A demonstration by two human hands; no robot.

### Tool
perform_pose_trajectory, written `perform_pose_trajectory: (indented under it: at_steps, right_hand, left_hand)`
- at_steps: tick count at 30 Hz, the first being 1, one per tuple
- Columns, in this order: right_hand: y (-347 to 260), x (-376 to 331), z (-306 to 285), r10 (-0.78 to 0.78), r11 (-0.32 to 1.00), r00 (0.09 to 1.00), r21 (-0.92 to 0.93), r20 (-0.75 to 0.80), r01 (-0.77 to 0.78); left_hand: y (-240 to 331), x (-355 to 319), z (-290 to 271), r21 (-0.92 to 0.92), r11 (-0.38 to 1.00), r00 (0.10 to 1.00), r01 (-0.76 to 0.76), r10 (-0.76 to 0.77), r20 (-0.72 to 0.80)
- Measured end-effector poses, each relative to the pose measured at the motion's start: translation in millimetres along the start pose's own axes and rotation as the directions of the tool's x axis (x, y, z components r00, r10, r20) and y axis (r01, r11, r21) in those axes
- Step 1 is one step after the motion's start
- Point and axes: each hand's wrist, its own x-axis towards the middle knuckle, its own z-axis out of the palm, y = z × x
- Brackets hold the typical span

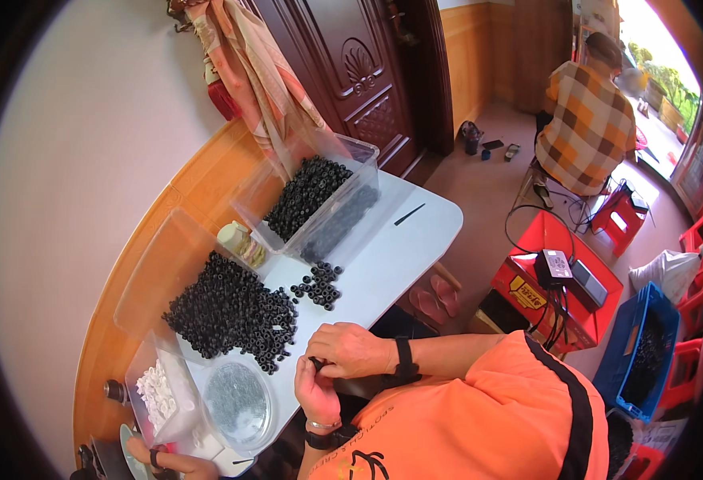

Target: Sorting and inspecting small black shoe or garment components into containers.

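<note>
- Small black ring (317,364) sits pinched betw. my two hands, just off the near edge of the white table (399,248), in front of my chest.
- My right hand (350,350) lies on top, fingers curled down onto the ring; black band on that wrist.
- My left hand (316,394) comes up from below, fingertips closed on the same ring; hands touching each other.
- Big loose heap of black rings (235,312) on the table, just left of my hands.
- Smaller cluster of rings (319,284) further up, near the heap but apart from it.
- Clear tub (359,152) full of black rings at the far end of the table.
- Round clear dish (238,402) w/ thin grey rings by the near corner, beside the heap.
- Clear box w/ small white pieces (157,392) left of that dish.
- Another person's hand (163,462) at the bottom edge, below that box.
- Person in checked shirt (587,120) sits well away by the doorway, back to me.
- Red stool (555,284) w/ a black box on it and a blue crate (635,352) stand on the floor to my right.
</note>
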Motion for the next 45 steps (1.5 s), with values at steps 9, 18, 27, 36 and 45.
perform_pose_trajectory:
  at_steps: [9,18,27,36,45]
  right_hand:
    - [2.1,-1.7,1.0,0.019,1.0,1.0,-0.024,-0.01,-0.019]
    - [2.6,33.1,-30.5,-0.078,0.995,0.98,0.047,-0.186,0.088]
    - [-0.9,27.4,-32.5,-0.07,0.997,0.99,0.021,-0.12,0.073]
    - [-2.3,24.4,-31.8,-0.11,0.993,0.993,-0.042,-0.028,0.109]
    - [3.0,25.2,-32.0,-0.086,0.996,0.996,-0.015,-0.01,0.086]
  left_hand:
    - [3.4,-9.1,-6.8,0.052,0.994,0.993,0.093,-0.096,0.073]
    - [38.3,9.7,27.7,0.174,0.985,0.994,-0.019,0.0,0.111]
    - [33.5,1.6,23.9,0.153,0.987,0.985,0.051,-0.074,0.154]
    - [27.7,-5.3,20.1,0.21,0.977,0.995,0.023,-0.042,0.088]
    - [24.4,-3.2,28.2,0.203,0.979,0.999,0.02,-0.028,0.034]
